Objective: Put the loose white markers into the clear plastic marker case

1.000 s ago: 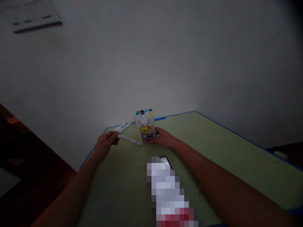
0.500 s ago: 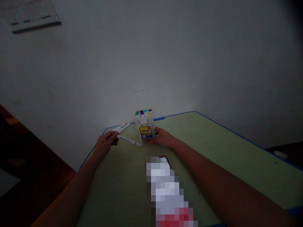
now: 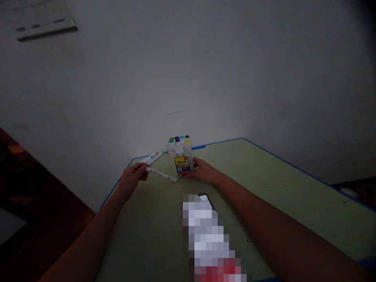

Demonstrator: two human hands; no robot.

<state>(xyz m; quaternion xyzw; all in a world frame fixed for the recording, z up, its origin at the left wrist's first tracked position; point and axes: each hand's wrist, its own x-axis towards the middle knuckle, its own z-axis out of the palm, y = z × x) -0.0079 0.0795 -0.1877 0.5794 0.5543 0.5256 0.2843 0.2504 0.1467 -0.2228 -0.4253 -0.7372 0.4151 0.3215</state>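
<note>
My left hand [image 3: 134, 177] pinches one end of a white marker [image 3: 161, 174], whose other end points right and down toward the foot of a clear marker case [image 3: 182, 166]. The case stands upright by the wall, with a yellow label on its front and several markers with green, purple, yellow, blue and dark caps showing at the top. Fingers and thumb of my right hand [image 3: 202, 171] curve round the case's lower right side. Beyond my left hand, loose white markers [image 3: 154, 158] lie at the back of the table, partly hidden by that hand.
The pale green table [image 3: 264, 188] has a blue edge and meets a grey wall [image 3: 205, 70]. A phone [image 3: 207, 199] lies nearer to me, mostly covered by a pixelated patch. A sheet [image 3: 44, 17] hangs on the wall at the upper left.
Almost nothing differs. The whole view has shifted very slightly to the right; both hands keep their places on the marker and the case.
</note>
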